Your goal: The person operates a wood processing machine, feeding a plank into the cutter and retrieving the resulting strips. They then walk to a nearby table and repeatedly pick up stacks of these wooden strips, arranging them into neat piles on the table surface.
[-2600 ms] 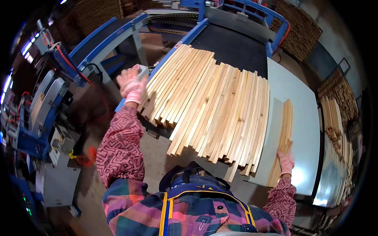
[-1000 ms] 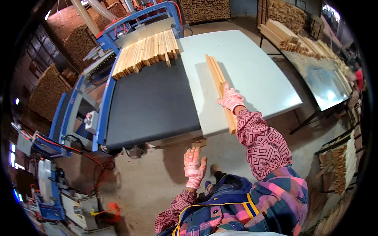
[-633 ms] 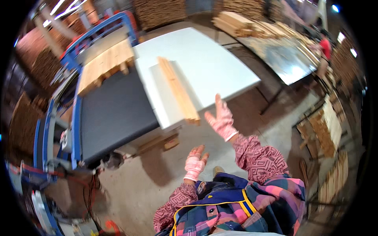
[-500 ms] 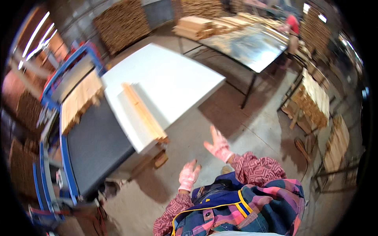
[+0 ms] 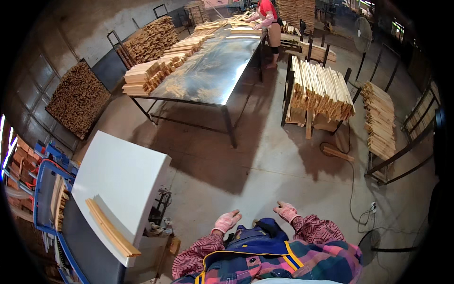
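In a pink-and-white glove, my left hand [image 5: 227, 221] is held out in front of my body, its fingers stretched and nothing in them. My right hand [image 5: 286, 211], gloved the same way, hovers a little farther right, fingers apart and also without a load. Bare concrete floor lies beneath both hands. Nearest to my left hand is a white-topped table [image 5: 125, 165] on the left. Along its near-left part lie a few narrow wooden strips [image 5: 109, 227], side by side. Neither hand touches them.
A metal-topped table [image 5: 203, 71] stands ahead, with stacked wooden strips [image 5: 146, 75] along its left side. A co-worker [image 5: 268, 23] stands at its far end. Racks of strips [image 5: 319, 90] and a cable [image 5: 352, 189] are at right. A blue-framed conveyor machine [image 5: 90, 241] is at left.
My view has swung right, so the white table and strips sit farther left and the metal table is more central. Both hands have drawn nearer to my body, still with nothing in them.
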Tool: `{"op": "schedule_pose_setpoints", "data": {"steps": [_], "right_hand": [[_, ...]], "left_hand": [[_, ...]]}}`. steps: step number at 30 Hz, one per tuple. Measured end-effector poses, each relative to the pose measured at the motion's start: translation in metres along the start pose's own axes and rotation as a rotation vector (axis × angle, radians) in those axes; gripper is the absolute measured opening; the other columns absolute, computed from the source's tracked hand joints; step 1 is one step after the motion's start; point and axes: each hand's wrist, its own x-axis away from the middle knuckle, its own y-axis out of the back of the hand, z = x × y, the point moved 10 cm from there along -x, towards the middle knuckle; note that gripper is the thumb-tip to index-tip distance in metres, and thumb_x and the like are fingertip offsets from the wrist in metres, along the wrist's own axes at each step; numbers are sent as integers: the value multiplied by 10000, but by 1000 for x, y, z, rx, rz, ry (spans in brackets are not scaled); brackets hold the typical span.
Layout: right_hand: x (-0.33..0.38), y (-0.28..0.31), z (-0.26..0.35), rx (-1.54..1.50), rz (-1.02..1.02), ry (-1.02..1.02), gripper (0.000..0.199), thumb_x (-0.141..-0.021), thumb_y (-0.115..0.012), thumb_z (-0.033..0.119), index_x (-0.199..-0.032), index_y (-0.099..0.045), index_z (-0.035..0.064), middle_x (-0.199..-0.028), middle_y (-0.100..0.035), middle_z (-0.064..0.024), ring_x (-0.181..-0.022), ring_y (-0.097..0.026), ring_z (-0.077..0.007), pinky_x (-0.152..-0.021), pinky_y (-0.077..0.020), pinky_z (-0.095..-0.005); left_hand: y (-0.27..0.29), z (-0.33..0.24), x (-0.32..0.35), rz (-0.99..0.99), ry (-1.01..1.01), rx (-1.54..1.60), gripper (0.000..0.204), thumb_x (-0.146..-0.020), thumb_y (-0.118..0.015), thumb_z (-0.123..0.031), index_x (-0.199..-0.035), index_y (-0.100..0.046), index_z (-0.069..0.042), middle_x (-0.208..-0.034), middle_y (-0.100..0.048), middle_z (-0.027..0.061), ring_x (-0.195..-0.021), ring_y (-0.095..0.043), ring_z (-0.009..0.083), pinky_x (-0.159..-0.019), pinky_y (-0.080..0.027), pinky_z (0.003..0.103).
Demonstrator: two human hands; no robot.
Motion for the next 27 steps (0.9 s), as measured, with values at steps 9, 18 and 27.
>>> {"op": "schedule_pose_setpoints", "data": {"steps": [9,18,27], "right_hand": [[-71,12,-17,-253,74,-85,672,-810,-581,466,-1361,-510,87,-1269,-600,-188,-1195,-557,-336,-997,-436,-396],[-138,52,40,-82,117,-49,658,-798,-535,478,-1347,-532,115,-1286,-573,-207,-1193,-545,-363,-1012,-424,-416],[-257,124,145,14,97,-16,661,-803,-539,480,-1368,-508,139,-1286,-579,-198,-1203,-543,-361,-994,-436,-453]], "left_hand": [[-30,101,-64,286,46,-353,435,-912,-466,-404,-1258,-594,-174,-1213,-612,197,-1180,-544,369,-967,-440,430],[38,75,-181,269,-37,-432,363,-945,-431,-297,-1235,-594,-150,-1161,-616,220,-1111,-574,399,-915,-463,450],[164,13,-311,-18,-238,-52,491,-904,-524,-440,-1240,-603,-91,-1191,-621,206,-1125,-572,389,-940,-454,401]]}}
